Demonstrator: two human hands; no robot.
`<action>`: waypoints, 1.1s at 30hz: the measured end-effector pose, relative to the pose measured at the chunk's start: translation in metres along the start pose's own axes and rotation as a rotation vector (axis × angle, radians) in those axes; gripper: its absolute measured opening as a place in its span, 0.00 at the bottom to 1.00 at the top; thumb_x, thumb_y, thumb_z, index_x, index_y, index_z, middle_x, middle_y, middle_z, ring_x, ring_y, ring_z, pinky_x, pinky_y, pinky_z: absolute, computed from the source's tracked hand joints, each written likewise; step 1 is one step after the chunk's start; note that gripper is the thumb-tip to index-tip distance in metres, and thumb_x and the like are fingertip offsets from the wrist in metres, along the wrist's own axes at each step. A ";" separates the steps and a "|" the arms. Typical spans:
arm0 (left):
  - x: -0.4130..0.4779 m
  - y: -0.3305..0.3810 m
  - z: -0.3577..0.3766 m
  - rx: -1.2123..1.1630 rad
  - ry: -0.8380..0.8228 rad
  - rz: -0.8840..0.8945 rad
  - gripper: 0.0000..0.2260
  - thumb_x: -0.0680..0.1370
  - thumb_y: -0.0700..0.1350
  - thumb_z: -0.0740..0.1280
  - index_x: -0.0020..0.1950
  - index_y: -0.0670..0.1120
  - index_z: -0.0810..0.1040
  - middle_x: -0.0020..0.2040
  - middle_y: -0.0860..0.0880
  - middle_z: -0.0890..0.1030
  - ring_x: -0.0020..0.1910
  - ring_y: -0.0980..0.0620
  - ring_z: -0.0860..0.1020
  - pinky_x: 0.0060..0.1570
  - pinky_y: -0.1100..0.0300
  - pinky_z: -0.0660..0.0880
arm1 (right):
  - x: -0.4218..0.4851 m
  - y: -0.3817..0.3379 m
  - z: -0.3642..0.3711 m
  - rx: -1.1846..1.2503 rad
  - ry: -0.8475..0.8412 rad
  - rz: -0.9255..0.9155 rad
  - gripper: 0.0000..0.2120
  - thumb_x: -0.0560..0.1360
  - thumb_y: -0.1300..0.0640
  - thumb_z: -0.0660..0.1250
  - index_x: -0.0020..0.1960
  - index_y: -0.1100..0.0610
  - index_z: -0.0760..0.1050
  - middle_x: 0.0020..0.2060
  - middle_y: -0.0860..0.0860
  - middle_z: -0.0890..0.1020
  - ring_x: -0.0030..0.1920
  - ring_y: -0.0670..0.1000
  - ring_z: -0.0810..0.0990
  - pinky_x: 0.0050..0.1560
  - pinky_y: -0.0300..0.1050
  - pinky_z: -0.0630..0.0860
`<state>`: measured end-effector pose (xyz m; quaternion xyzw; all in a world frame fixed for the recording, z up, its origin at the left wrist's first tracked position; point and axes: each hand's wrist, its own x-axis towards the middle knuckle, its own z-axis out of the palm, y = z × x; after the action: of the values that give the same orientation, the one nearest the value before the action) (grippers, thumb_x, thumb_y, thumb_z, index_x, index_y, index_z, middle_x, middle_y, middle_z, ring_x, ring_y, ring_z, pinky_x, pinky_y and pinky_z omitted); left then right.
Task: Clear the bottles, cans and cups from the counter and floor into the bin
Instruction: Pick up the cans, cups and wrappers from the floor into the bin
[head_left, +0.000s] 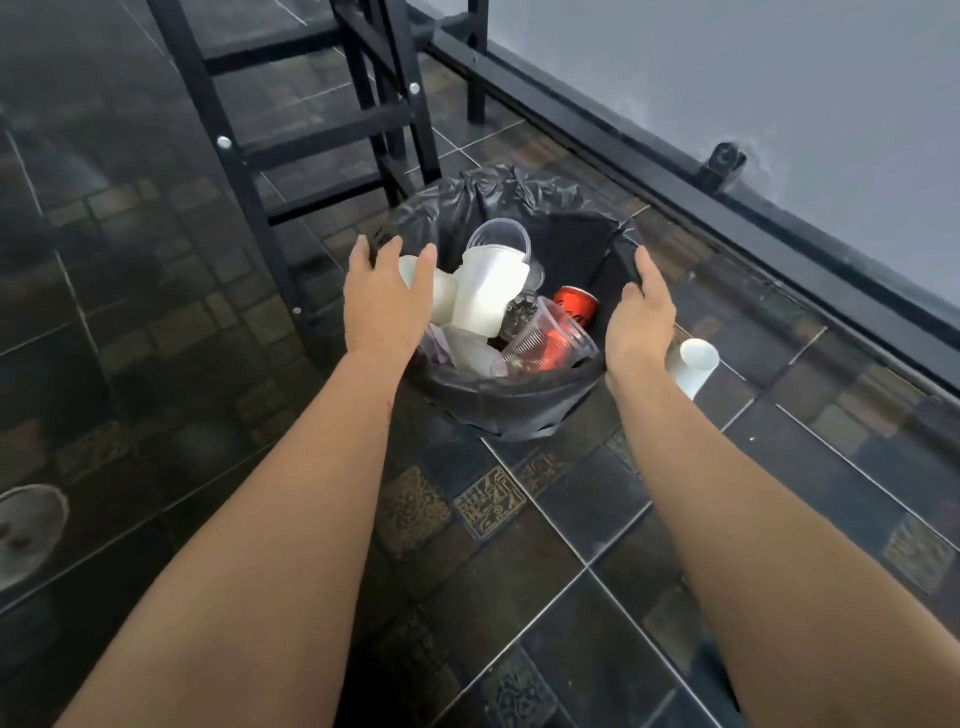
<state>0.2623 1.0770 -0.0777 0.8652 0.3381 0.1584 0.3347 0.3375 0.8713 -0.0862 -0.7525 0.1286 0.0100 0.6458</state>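
A bin lined with a black bag (519, 400) stands on the tiled floor. Inside lie several white cups (488, 291), a clear plastic cup (550, 338) and a red can (574, 306). My left hand (387, 299) hovers over the bin's left rim, fingers spread, holding nothing. At the bin's right rim is my right hand (641, 317), open, with its fingertips against the bag's edge. A white paper cup (693, 364) lies on the floor just right of the bin, partly hidden behind my right wrist.
A black metal frame (311, 145) stands behind and left of the bin. A black rail (727, 218) runs along the grey wall at the right. A round floor drain (26, 535) sits at the far left. Dark patterned tiles cover the floor.
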 end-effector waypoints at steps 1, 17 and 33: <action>-0.002 -0.002 0.000 0.076 0.013 0.030 0.28 0.81 0.63 0.53 0.77 0.51 0.65 0.81 0.47 0.55 0.79 0.46 0.55 0.76 0.47 0.54 | 0.001 -0.001 0.005 -0.013 0.004 -0.007 0.22 0.84 0.61 0.52 0.74 0.45 0.68 0.70 0.42 0.72 0.42 0.33 0.73 0.31 0.16 0.62; -0.027 0.003 0.011 0.607 -0.038 0.196 0.28 0.83 0.59 0.45 0.80 0.47 0.58 0.81 0.43 0.53 0.80 0.43 0.46 0.77 0.45 0.41 | 0.010 0.028 -0.031 -0.348 -0.114 -0.112 0.24 0.83 0.42 0.50 0.78 0.45 0.59 0.74 0.43 0.67 0.74 0.51 0.65 0.72 0.47 0.59; -0.018 0.001 0.017 0.566 0.031 0.152 0.28 0.82 0.60 0.50 0.80 0.51 0.57 0.80 0.45 0.56 0.80 0.44 0.49 0.78 0.47 0.44 | 0.080 0.110 -0.072 -1.134 0.069 -0.135 0.34 0.78 0.47 0.64 0.79 0.54 0.54 0.79 0.56 0.54 0.78 0.60 0.52 0.76 0.59 0.51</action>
<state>0.2581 1.0561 -0.0907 0.9444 0.3083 0.0958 0.0622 0.3817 0.7724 -0.1959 -0.9878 0.0756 0.0116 0.1355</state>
